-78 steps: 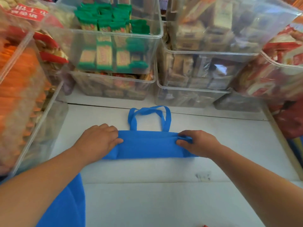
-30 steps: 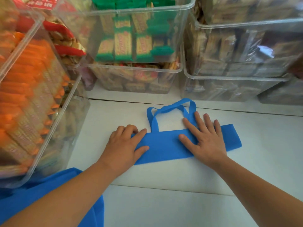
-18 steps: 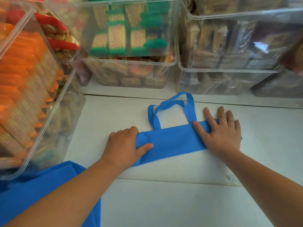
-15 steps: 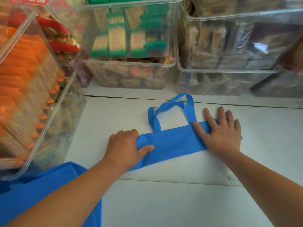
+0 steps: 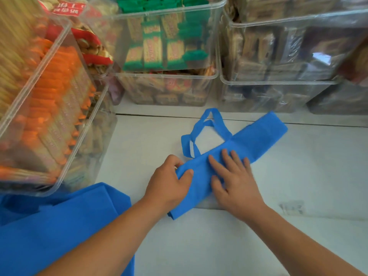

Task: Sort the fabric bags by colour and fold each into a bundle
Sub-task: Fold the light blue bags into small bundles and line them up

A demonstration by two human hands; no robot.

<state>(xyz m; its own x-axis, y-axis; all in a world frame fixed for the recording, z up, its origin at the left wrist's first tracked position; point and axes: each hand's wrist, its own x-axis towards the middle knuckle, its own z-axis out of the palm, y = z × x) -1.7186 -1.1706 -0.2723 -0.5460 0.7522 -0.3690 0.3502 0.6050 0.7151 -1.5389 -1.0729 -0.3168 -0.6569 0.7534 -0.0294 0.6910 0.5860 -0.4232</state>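
Note:
A blue fabric bag (image 5: 256, 138), folded into a long narrow strip, lies slanted on the white table (image 5: 298, 176), its two handles looping out toward the bins. My left hand (image 5: 169, 182) grips the strip's near left end, thumb on top and fingers curled over the far edge. My right hand (image 5: 235, 182) lies flat on the middle of the strip, fingers spread and straight. The strip's far right end lies free near the bins.
More blue fabric (image 5: 49, 226) lies spread at the lower left, partly under my left forearm. Clear plastic bins of packaged snacks (image 5: 167, 52) stand stacked along the back. Another stack of bins (image 5: 39, 96) stands at the left.
The strip has swung from nearly level to slanted, its right end now farther back. My right hand slid left to the strip's middle. My left hand keeps its grip on the left end.

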